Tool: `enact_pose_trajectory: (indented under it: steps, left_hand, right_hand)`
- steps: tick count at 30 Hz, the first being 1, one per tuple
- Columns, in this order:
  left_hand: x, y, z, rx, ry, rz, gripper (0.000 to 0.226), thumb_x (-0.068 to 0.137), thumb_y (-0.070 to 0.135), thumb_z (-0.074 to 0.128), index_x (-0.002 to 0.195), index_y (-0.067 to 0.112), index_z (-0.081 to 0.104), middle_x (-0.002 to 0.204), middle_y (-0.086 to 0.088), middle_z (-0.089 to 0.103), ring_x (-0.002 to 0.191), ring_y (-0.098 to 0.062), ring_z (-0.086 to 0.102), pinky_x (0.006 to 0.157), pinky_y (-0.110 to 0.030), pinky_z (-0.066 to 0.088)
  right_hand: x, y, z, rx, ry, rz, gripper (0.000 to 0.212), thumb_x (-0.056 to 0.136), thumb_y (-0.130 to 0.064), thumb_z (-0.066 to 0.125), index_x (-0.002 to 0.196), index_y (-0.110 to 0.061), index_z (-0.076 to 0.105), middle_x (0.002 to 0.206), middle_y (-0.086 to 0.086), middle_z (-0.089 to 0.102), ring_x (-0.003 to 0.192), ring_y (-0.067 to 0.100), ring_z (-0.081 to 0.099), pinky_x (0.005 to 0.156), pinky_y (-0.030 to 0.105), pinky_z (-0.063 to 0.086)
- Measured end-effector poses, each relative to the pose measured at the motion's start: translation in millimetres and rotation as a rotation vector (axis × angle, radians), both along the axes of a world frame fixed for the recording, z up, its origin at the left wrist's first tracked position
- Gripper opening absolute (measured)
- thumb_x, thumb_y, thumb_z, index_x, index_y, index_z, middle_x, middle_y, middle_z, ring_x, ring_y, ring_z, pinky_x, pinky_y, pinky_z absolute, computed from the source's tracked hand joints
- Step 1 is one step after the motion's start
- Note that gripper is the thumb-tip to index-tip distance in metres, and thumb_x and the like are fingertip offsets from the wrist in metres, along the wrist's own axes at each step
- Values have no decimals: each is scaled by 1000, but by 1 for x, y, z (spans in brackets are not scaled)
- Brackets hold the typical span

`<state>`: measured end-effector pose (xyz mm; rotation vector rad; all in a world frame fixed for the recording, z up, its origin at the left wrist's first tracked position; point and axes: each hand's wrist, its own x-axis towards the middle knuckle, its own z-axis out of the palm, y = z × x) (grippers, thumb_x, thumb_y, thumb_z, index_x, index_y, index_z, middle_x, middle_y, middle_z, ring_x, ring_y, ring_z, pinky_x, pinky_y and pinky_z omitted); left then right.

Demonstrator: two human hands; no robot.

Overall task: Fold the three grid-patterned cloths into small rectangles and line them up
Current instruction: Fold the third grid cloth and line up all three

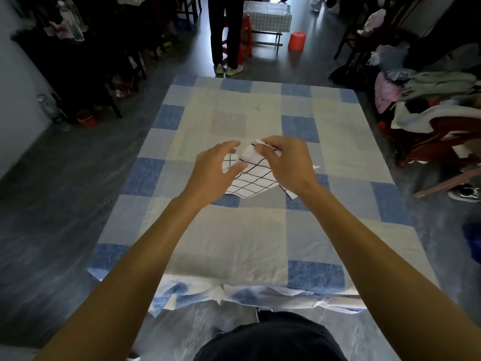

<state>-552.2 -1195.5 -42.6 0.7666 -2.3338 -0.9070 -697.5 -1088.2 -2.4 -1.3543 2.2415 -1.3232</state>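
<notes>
A white cloth with a black grid (251,181) lies bunched in the middle of the table, on a blue and cream checked tablecloth (234,246). My right hand (289,162) pinches a lifted fold of this cloth at its far edge. My left hand (213,168) hovers just left of it with fingers spread and loosely curved, thumb near the cloth, holding nothing. A further piece of grid cloth (291,194) peeks out under my right wrist. How many cloths lie in the pile I cannot tell.
A person in dark trousers (225,35) stands beyond the far end of the table, next to a red stool (244,37). A chair piled with clothes (429,110) stands at the right. Dark furniture with bottles (73,48) lines the left.
</notes>
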Motion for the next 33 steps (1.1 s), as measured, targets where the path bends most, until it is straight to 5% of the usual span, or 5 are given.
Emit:
enact_pose_trajectory:
  steps: [4, 12, 18, 22, 33]
  left_hand:
    - [-16, 5, 20, 49, 96, -28, 6, 86, 21, 67, 84, 16, 66, 80, 2, 68, 78, -17, 62, 70, -25, 46]
    - [3, -5, 15, 187, 158, 122, 37, 87, 17, 67, 58, 28, 47, 51, 20, 50, 53, 2, 43, 57, -13, 36]
    - [10, -7, 15, 95, 75, 112, 10, 87, 25, 67, 81, 26, 59, 76, 18, 62, 73, 1, 56, 69, -15, 45]
    - [6, -6, 26, -38, 6, 56, 33, 87, 28, 66, 119, 28, 58, 103, 9, 63, 92, -7, 57, 77, -15, 44]
    - [17, -18, 35, -26, -32, 50, 7, 87, 19, 65, 84, 20, 71, 79, 9, 67, 71, 1, 58, 63, -2, 37]
  right_hand:
    - [7, -2, 4, -19, -8, 55, 14, 91, -27, 61, 89, -22, 74, 75, -4, 69, 70, 12, 59, 64, 24, 43]
    - [-16, 9, -5, 201, 124, 27, 17, 91, -34, 59, 88, -21, 68, 76, -6, 65, 73, 15, 59, 65, 31, 45]
    - [-18, 13, -17, 276, 155, 19, 20, 94, -33, 55, 93, -20, 69, 76, -5, 66, 76, 17, 61, 67, 29, 43]
    - [-17, 11, -13, 299, 225, 49, 20, 94, -32, 55, 98, -20, 71, 88, 0, 72, 84, 19, 64, 75, 35, 49]
    - [-29, 16, 2, 328, 145, 63, 20, 92, -36, 59, 100, -23, 71, 103, -7, 70, 93, 5, 57, 76, 21, 38]
